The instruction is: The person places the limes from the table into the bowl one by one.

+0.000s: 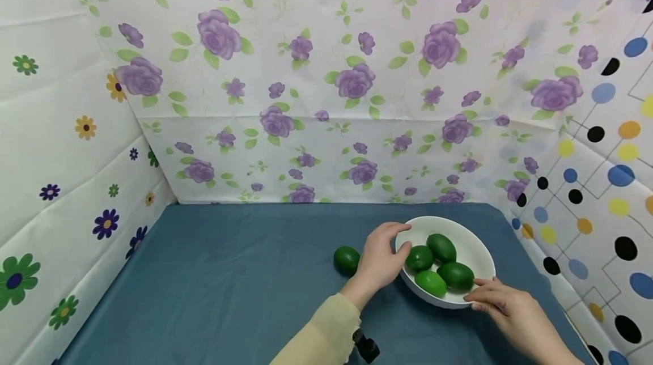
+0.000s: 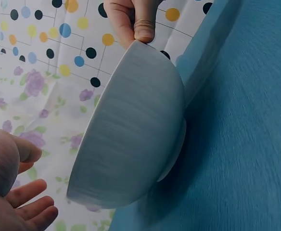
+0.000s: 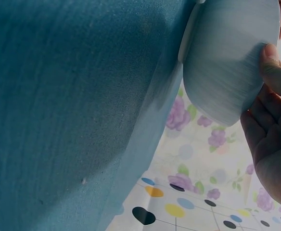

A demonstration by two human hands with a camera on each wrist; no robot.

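A white bowl (image 1: pixel 476 249) stands on the blue cloth at the right, holding several green limes (image 1: pixel 441 248). My right hand (image 1: pixel 515 311) grips its near right rim; the thumb presses the outer wall in the right wrist view. At the bowl's left rim hovers my left hand (image 1: pixel 380 257), its fingers spread and loosely bent. The left wrist view shows a gap between that left hand (image 2: pixel 13 192) and the bowl (image 2: pixel 131 125). Another lime (image 1: pixel 347 260) lies on the cloth just left of my left hand, partly covered by it.
The blue tablecloth (image 1: pixel 229 285) covers the table. Behind it rises a purple-flowered sheet (image 1: pixel 306 98). A flower-print sheet (image 1: pixel 66 155) borders the left side, and a dotted sheet (image 1: pixel 602 206) stands close by the bowl's right. A black strap piece (image 1: pixel 365 347) shows at my left wrist.
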